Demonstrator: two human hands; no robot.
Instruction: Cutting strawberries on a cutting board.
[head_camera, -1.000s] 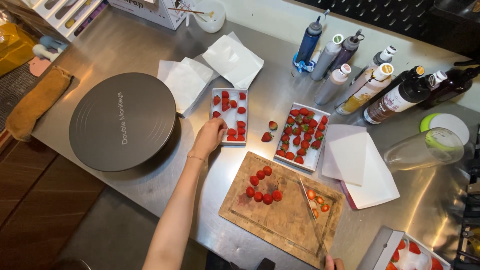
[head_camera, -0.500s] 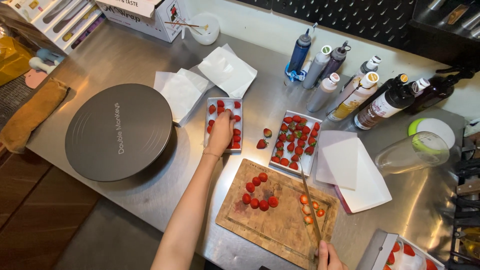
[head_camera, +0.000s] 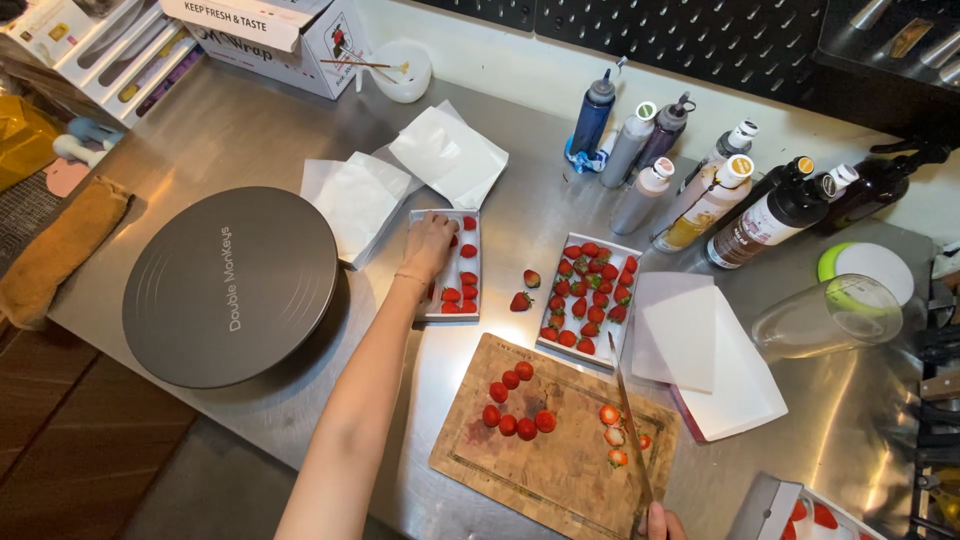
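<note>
My left hand (head_camera: 430, 245) reaches into a small white tray (head_camera: 445, 316) of strawberries, fingers curled down over its upper left part; what lies under the fingers is hidden. At the bottom edge my right hand (head_camera: 660, 522) grips a long knife (head_camera: 630, 430), whose blade lies over the wooden cutting board (head_camera: 560, 470). On the board sit a cluster of whole strawberries (head_camera: 515, 405) and a few cut pieces (head_camera: 612, 440). A second white tray (head_camera: 585, 358) full of strawberries stands to the right, with two loose strawberries (head_camera: 525, 290) between the trays.
A large round dark griddle (head_camera: 230, 285) fills the left of the steel counter. Paper sheets (head_camera: 440, 155) lie behind the trays and more (head_camera: 700, 350) on the right. Sauce bottles (head_camera: 700, 180) line the back; a clear cup (head_camera: 825, 315) lies on its side.
My left hand has moved from the near edge of the small tray further up into it. The right hand and knife stay over the board.
</note>
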